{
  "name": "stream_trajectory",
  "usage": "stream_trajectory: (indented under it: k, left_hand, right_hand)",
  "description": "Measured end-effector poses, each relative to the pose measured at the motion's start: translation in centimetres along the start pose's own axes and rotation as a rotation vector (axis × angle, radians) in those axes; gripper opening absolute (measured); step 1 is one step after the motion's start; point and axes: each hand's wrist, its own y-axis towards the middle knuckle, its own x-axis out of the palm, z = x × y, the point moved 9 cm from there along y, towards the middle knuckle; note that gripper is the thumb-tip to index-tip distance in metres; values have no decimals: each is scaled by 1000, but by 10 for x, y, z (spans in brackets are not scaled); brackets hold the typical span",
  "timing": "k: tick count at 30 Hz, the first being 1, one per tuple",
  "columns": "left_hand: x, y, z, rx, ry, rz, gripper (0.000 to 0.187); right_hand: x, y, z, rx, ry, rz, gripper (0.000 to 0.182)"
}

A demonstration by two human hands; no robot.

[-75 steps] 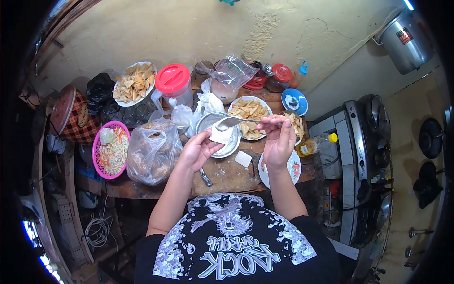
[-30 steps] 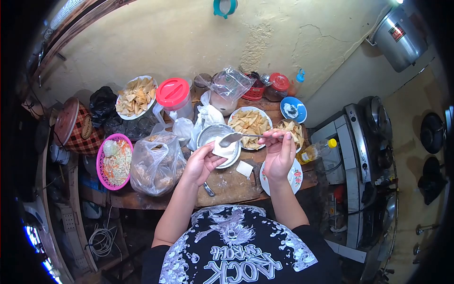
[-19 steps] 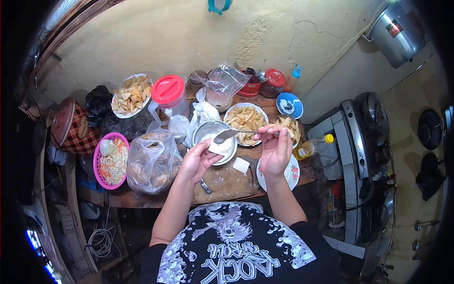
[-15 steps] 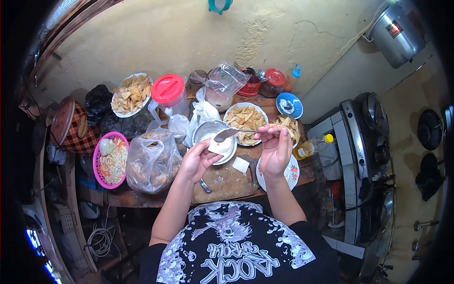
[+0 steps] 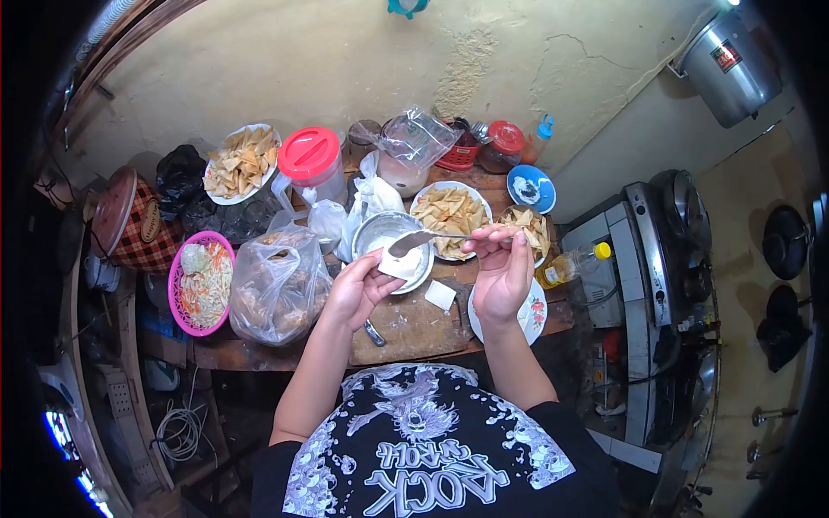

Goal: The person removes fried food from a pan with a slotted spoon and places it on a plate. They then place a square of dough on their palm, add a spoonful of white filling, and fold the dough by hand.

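My left hand (image 5: 357, 287) pinches a small white square wrapper (image 5: 398, 262) by its left side. Between the fingers of my right hand (image 5: 503, 270) is the handle of a metal spoon (image 5: 411, 243), its bowl end touching or just over the wrapper. Behind them stands a metal bowl (image 5: 373, 226) with white contents. Another white square (image 5: 439, 295) lies on the wooden cutting board (image 5: 414, 330), near a knife handle (image 5: 374, 334). A flowered plate (image 5: 537, 318) sits partly hidden under my right wrist.
Plates of folded triangular pastries (image 5: 450, 211) stand behind the bowl and at the back left (image 5: 242, 164). On the left are a pink basket (image 5: 174, 293) of shredded vegetables and a filled plastic bag (image 5: 278, 289). An oil bottle (image 5: 571, 266) and a stove (image 5: 649, 250) are to the right.
The spoon's bowl end has shifted slightly over the wrapper. Both hands keep their hold and nearly the same place; the whole view has tilted a little.
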Motion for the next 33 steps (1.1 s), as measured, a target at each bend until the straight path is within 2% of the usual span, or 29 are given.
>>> stream_trajectory:
  k: [8,33]
  left_hand:
    - [-4,3,2,5,2,3,32]
    - [1,0,-2,8,21,19,35]
  right_hand:
    - [-12,0,16,74,39,109,30]
    - [-12,0,9,100,18,99,31]
